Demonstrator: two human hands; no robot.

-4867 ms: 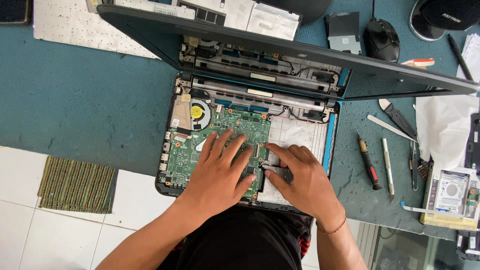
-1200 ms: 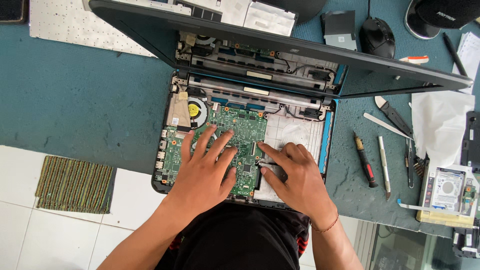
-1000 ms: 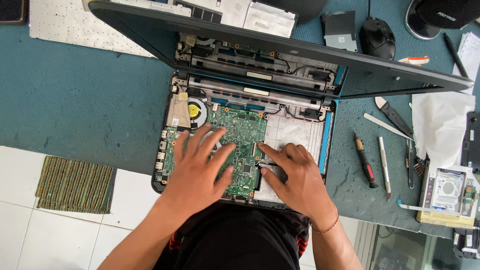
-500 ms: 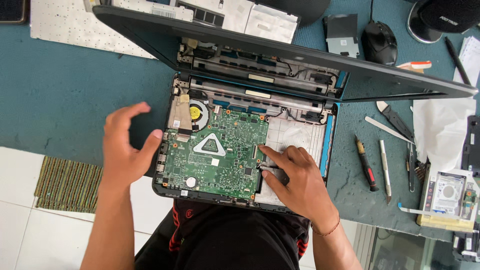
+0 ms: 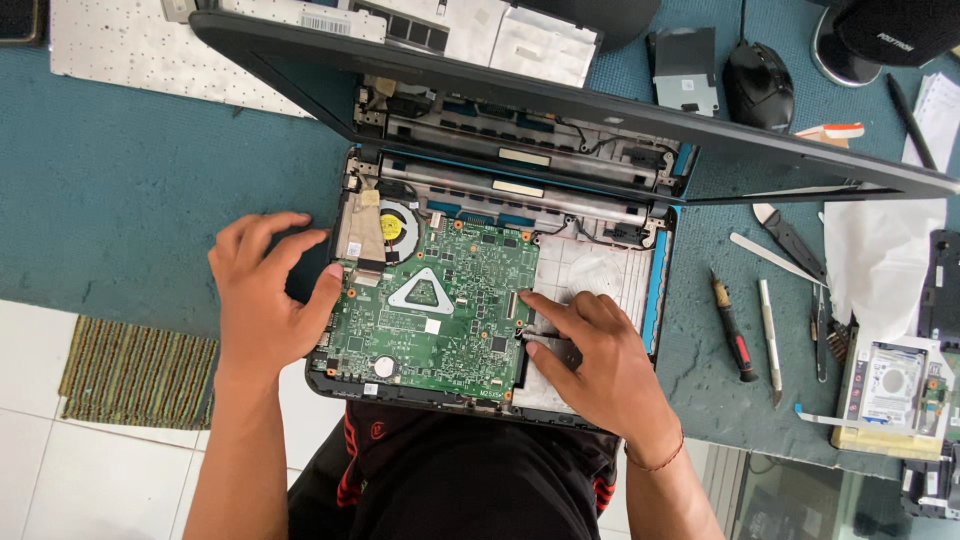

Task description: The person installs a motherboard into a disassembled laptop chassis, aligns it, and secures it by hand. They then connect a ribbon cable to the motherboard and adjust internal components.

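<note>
Two Hands on an Open Laptop Board

Two hands are set on the opened laptop [image 5: 480, 300], which lies at the near edge of the blue-green table [image 5: 130, 220]. The green board [image 5: 430, 305] sits inside the black bottom shell, with the small round fan [image 5: 398, 222] just above its top left corner.

The left hand [image 5: 265, 295] is placed at the left side of the shell. Its fingers are spread and bent, and its thumb is pressed against the left edge of the board. Nothing is closed inside this hand; the edge is only touched. The right hand [image 5: 590, 360] is laid flat on the pale part of the shell, just right of the board. Its fingertips [image 5: 528, 300] are pushed against the right edge of the board, and nothing is held in it either.

The board looks ready to be lifted or moved a little (this is a guess from how the hands sit). Such a step is done best when the board is held only by its edges, so the tiny parts are not pressed. Both sides should be raised evenly, so the board is not bent. The thin cables near the hinge should be watched, so none gets pulled.

Some tools lie well apart on the right: a screwdriver [image 5: 733, 330] and tweezers [image 5: 768, 340].
</note>
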